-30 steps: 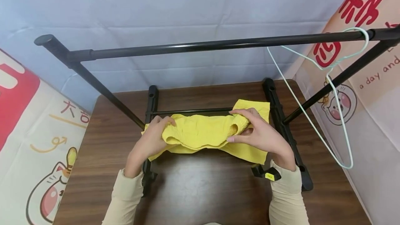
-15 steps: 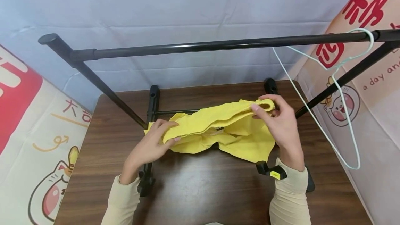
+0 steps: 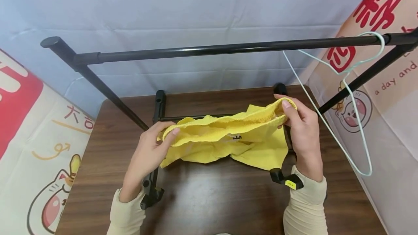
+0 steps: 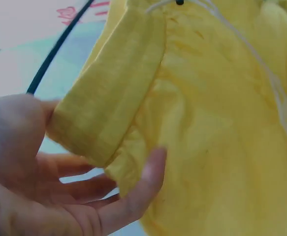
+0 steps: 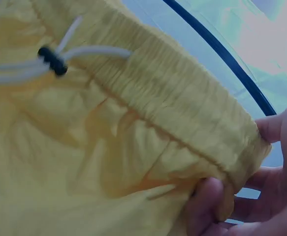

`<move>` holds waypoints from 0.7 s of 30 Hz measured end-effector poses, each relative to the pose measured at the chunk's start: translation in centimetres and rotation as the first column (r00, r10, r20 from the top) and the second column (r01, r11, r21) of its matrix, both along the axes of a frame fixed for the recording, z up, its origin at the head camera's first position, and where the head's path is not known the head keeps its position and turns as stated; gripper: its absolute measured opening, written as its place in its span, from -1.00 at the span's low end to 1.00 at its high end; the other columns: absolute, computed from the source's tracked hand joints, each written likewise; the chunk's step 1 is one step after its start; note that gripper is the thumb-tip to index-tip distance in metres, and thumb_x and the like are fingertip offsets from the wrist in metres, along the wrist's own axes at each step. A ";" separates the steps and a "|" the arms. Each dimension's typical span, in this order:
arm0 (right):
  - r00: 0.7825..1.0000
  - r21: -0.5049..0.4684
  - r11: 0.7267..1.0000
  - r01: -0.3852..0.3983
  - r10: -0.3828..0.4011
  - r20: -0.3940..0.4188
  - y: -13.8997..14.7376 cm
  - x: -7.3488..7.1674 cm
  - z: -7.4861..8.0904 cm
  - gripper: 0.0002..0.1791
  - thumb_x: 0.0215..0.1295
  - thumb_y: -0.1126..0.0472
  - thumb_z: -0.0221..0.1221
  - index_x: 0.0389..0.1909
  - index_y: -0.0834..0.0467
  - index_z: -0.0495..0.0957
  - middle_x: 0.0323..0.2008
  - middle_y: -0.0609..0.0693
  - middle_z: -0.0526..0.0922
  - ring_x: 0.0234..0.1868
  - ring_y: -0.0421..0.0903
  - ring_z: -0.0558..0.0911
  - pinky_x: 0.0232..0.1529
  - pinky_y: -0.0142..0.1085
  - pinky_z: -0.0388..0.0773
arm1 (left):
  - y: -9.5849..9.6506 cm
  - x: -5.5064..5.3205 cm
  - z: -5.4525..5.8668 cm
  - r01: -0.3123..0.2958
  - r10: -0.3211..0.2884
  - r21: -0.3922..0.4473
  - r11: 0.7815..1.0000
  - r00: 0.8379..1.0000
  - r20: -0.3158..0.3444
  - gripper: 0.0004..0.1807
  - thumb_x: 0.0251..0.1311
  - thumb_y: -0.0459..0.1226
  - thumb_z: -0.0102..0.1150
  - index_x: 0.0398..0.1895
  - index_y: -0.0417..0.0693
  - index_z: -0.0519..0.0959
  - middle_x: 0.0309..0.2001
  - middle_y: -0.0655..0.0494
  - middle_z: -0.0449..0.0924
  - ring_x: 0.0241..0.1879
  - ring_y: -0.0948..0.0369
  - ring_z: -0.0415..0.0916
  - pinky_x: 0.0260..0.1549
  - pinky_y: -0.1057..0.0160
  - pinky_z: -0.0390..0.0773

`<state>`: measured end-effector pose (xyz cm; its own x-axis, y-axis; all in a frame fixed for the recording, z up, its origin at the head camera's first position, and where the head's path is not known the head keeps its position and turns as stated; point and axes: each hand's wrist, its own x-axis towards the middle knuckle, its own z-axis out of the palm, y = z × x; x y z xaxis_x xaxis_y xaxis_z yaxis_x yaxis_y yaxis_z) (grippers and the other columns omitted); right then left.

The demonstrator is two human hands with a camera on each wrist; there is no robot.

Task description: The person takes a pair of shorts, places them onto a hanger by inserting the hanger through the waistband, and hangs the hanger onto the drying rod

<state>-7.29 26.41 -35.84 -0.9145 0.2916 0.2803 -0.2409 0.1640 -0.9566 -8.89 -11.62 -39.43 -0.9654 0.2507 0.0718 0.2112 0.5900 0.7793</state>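
A pair of yellow shorts (image 3: 209, 151) with a gathered elastic waistband (image 3: 202, 135) is held up above the table, its waist opening stretched sideways. At the left end my left hand (image 3: 148, 151) pinches the waistband, thumb on the near side. My right hand (image 3: 303, 130) grips the opposite end the same way. In the right wrist view a white drawstring (image 5: 101, 50) with a black cord stopper (image 5: 53, 61) hangs from the waistband. A small dark label (image 3: 236, 136) shows inside the opening. Both legs hang below, partly folded.
A black clothes rack stands on the brown wooden table (image 3: 209, 195), its top bar (image 3: 209, 49) crossing beyond my hands. From the bar's right end hangs a pale green hanger (image 3: 354, 100). Printed cloths (image 3: 29, 148) flank both sides.
My right hand moves right and pulls the waistband out wide. My left hand shifts slightly left. The bunched waistband opens into a long, stretched opening.
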 end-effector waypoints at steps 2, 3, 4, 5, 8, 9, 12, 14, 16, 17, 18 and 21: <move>1.000 -0.020 1.000 0.005 -0.005 0.014 0.0 0.0 -0.2 -0.61 0.62 0.13 0.10 0.12 0.35 0.69 -0.20 -0.10 0.79 -0.59 -0.19 0.48 -0.61 -0.45 0.47 | 0.1 0.0 0.0 -0.031 0.029 0.076 0.997 0.999 0.021 -0.56 0.60 0.10 -0.01 0.13 0.01 0.65 0.04 0.06 0.70 0.03 0.10 0.66 -0.03 0.03 0.75; 1.000 -0.030 1.000 0.004 -0.003 0.023 0.0 0.0 -0.4 -0.61 0.62 0.12 0.10 0.10 0.35 0.70 -0.17 -0.10 0.80 -0.62 -0.18 0.45 -0.64 -0.43 0.43 | 0.2 0.0 0.0 -0.043 0.039 0.119 0.992 0.999 0.037 -0.55 0.62 0.09 -0.04 0.08 -0.03 0.65 0.00 0.04 0.71 0.02 0.09 0.67 -0.02 0.07 0.75; 0.999 -0.032 0.999 0.000 0.001 0.036 0.0 -0.1 -0.6 -0.61 0.63 0.12 0.09 0.09 0.35 0.71 -0.15 -0.12 0.80 -0.64 -0.17 0.43 -0.66 -0.42 0.40 | 0.3 0.0 0.0 -0.056 0.048 0.157 0.986 0.997 0.053 -0.54 0.64 0.07 -0.08 0.04 -0.07 0.65 -0.05 0.03 0.71 -0.01 0.09 0.69 -0.04 0.13 0.74; 0.999 -0.020 1.000 -0.006 0.007 0.053 0.0 -0.1 -0.8 -0.61 0.63 0.11 0.08 0.10 0.33 0.71 -0.15 -0.13 0.79 -0.64 -0.17 0.42 -0.66 -0.42 0.39 | 0.4 0.0 -0.1 -0.066 0.055 0.192 0.979 0.996 0.065 -0.53 0.65 0.06 -0.11 0.00 -0.11 0.65 -0.10 0.02 0.71 -0.04 0.09 0.70 -0.06 0.19 0.74; 0.990 0.061 0.998 -0.030 0.021 0.137 0.2 0.1 -1.5 -0.59 0.65 0.08 0.06 0.14 0.31 0.68 -0.15 -0.16 0.74 -0.56 -0.19 0.48 -0.61 -0.41 0.47 | 0.7 -0.1 -0.2 -0.080 0.054 0.278 0.957 0.994 0.100 -0.52 0.67 0.02 -0.13 -0.11 -0.17 0.62 -0.20 0.02 0.64 -0.09 0.09 0.68 -0.09 0.30 0.68; 0.984 0.106 0.993 -0.043 0.024 0.175 0.3 0.2 -1.6 -0.57 0.66 0.05 0.05 0.18 0.29 0.66 -0.14 -0.13 0.72 -0.51 -0.20 0.51 -0.57 -0.41 0.52 | 0.8 -0.1 -0.3 -0.077 0.049 0.288 0.954 0.993 0.104 -0.54 0.67 0.01 -0.13 -0.12 -0.16 0.61 -0.23 0.02 0.61 -0.13 0.10 0.65 -0.12 0.32 0.66; 0.956 0.256 0.961 -0.101 0.023 0.291 0.9 0.5 -2.0 -0.51 0.65 -0.08 0.04 0.29 0.18 0.60 -0.04 -0.01 0.66 -0.41 -0.26 0.60 -0.45 -0.39 0.65 | 1.0 -0.1 -0.5 -0.074 0.040 0.302 0.951 0.993 0.114 -0.57 0.67 -0.01 -0.12 -0.16 -0.16 0.57 -0.29 0.00 0.48 -0.23 0.12 0.51 -0.20 0.30 0.56; 0.937 0.307 0.941 -0.142 0.027 0.348 1.2 0.7 -2.2 -0.47 0.63 -0.13 0.05 0.36 0.13 0.56 0.10 0.11 0.63 -0.39 -0.31 0.67 -0.39 -0.38 0.70 | 1.2 -0.2 -0.6 -0.080 0.033 0.329 0.941 0.989 0.146 -0.59 0.67 -0.02 -0.11 -0.14 -0.16 0.55 -0.28 -0.02 0.44 -0.24 0.12 0.45 -0.20 0.29 0.51; 0.924 0.341 0.925 -0.167 0.026 0.380 1.5 0.8 -2.3 -0.42 0.62 -0.17 0.05 0.42 0.11 0.51 0.24 0.20 0.57 -0.40 -0.36 0.71 -0.35 -0.39 0.72 | 1.5 -0.2 -0.6 -0.101 0.031 0.363 0.926 0.980 0.195 -0.61 0.67 -0.04 -0.12 -0.10 -0.17 0.53 -0.24 0.00 0.45 -0.21 0.15 0.46 -0.16 0.29 0.52; 0.921 0.355 0.920 -0.169 0.019 0.389 1.6 0.8 -2.4 -0.40 0.61 -0.18 0.05 0.44 0.10 0.49 0.30 0.22 0.54 -0.40 -0.39 0.72 -0.34 -0.40 0.73 | 1.7 -0.3 -0.6 -0.118 0.034 0.380 0.918 0.974 0.222 -0.62 0.67 -0.05 -0.12 -0.09 -0.17 0.53 -0.22 0.00 0.46 -0.20 0.16 0.47 -0.15 0.29 0.53; 0.918 0.366 0.916 -0.166 0.008 0.397 1.6 0.9 -2.4 -0.37 0.60 -0.21 0.05 0.46 0.10 0.47 0.36 0.22 0.51 -0.40 -0.42 0.73 -0.33 -0.41 0.72 | 1.8 -0.3 -0.6 -0.134 0.038 0.392 0.910 0.969 0.243 -0.63 0.67 -0.05 -0.12 -0.07 -0.16 0.52 -0.21 0.01 0.47 -0.19 0.16 0.49 -0.14 0.29 0.54; 0.913 0.436 0.887 -0.152 -0.044 0.407 1.7 1.0 -2.4 -0.30 0.57 -0.28 0.04 0.49 0.10 0.43 0.45 0.24 0.45 -0.38 -0.45 0.72 -0.32 -0.41 0.70 | 2.2 -0.4 -0.6 -0.176 0.061 0.408 0.896 0.958 0.281 -0.65 0.66 -0.06 -0.12 -0.10 -0.15 0.51 -0.24 0.02 0.47 -0.22 0.16 0.52 -0.17 0.30 0.56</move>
<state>-6.25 28.11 -38.20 -0.9853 0.1695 -0.0197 0.1184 0.5960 -0.7942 -9.25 -9.46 -40.05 -0.9852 0.1345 -0.1062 -0.0783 0.1981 0.9770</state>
